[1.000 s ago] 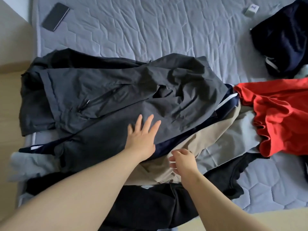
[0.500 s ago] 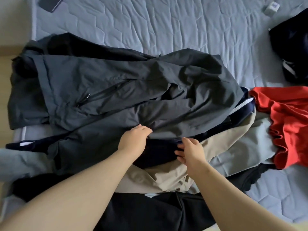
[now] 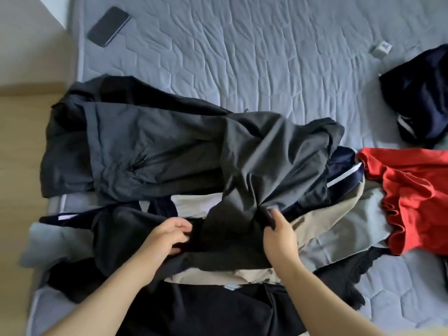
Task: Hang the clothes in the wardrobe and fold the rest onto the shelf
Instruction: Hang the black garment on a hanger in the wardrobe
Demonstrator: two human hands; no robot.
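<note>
A dark grey jacket (image 3: 169, 154) lies spread on top of a pile of clothes on the bed. My left hand (image 3: 169, 235) grips its lower edge near the middle, fingers curled into the dark cloth. My right hand (image 3: 278, 236) pinches a bunched fold of the same jacket, and the cloth is pulled up towards me. Under the jacket lie a beige garment (image 3: 315, 221), a navy one with a white stripe (image 3: 344, 173), a pale grey one (image 3: 349, 226) and a black one (image 3: 218, 311).
A red garment (image 3: 412, 195) lies at the right, a navy garment (image 3: 421, 100) at the far right. A black phone (image 3: 108, 25) and a small white box (image 3: 381, 50) rest on the grey quilted mattress (image 3: 242, 57). Wooden floor (image 3: 19, 154) runs along the left.
Both hands went from resting flat on the pile to gripping the jacket's lower part. That part is now folded up and pulled towards me, which uncovers light cloth beneath.
</note>
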